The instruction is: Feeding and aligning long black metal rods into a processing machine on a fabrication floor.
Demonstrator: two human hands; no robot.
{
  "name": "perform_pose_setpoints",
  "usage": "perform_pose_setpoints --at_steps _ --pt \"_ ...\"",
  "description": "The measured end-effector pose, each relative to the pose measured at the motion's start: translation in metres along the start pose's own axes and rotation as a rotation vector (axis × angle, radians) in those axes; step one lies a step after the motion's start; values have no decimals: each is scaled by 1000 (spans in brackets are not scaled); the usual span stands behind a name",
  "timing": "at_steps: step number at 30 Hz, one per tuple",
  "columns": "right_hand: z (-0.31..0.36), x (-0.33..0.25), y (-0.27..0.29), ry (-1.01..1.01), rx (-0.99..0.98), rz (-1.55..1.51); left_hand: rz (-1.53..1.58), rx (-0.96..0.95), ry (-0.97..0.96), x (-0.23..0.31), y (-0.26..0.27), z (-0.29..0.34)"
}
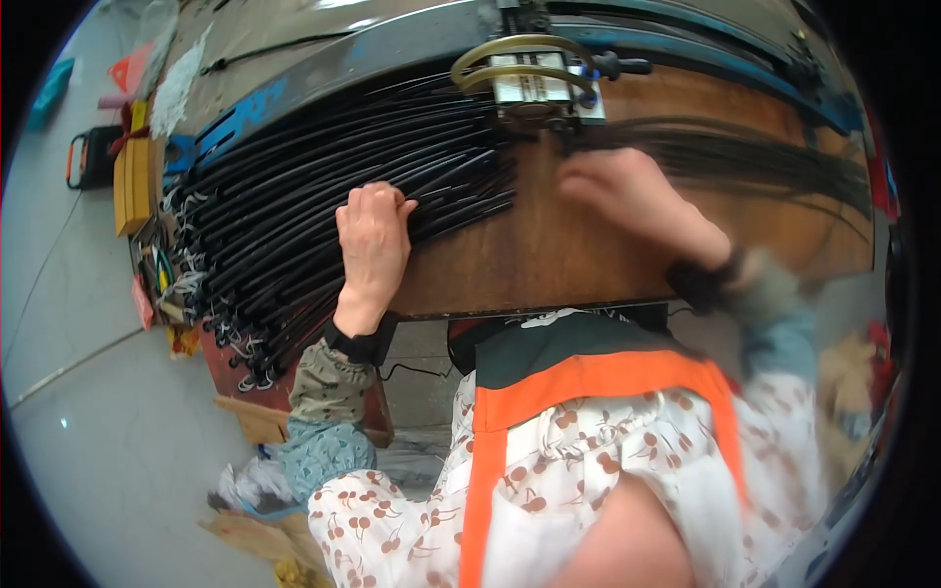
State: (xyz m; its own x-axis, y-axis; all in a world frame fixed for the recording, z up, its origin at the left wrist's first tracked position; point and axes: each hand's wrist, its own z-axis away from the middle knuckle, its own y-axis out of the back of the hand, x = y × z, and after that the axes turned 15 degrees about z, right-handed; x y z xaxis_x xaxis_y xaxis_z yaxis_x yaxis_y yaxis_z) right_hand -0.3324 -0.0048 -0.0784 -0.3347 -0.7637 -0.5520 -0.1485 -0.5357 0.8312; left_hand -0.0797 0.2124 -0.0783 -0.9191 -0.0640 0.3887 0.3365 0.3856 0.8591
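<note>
Many long black cables (323, 186) lie side by side across the left half of the brown wooden table. Pale, wire-like loops (191, 265) show at their far-left ends. My left hand (374, 230) rests on the near edge of this bundle, its fingers curled round cables; how many it grips is hidden. On the right, my right hand (622, 186) is smeared by motion just below a small metal press-like machine (534, 88). Whether it holds anything cannot be made out. A looser spread of thin dark strands (735, 147) runs rightward from the machine.
A curved clear yellowish hose (515, 44) and a black knob (632, 66) belong to the machine. Blue metal rails (412, 49) cross the back. Beyond the table's left edge are a yellow box (130, 186) and a black case (93, 157).
</note>
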Motion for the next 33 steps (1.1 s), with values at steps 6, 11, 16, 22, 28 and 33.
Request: perform_pose_setpoints --at_steps 6,11,16,22,28,33 --pt "9 5 -21 26 319 78 88 -229 -107 52 14 -9" --pt "31 5 -20 234 457 -42 99 -273 -92 81 10 -1" --pt "38 1 -27 258 503 -83 114 -239 -93 86 4 5" --pt "38 1 -26 288 491 52 123 -208 -108 83 -1 2" --pt "38 -18 1 532 546 388 305 -357 -32 78 -4 20" --pt "38 -18 -1 560 422 344 350 -390 39 88 -7 22"
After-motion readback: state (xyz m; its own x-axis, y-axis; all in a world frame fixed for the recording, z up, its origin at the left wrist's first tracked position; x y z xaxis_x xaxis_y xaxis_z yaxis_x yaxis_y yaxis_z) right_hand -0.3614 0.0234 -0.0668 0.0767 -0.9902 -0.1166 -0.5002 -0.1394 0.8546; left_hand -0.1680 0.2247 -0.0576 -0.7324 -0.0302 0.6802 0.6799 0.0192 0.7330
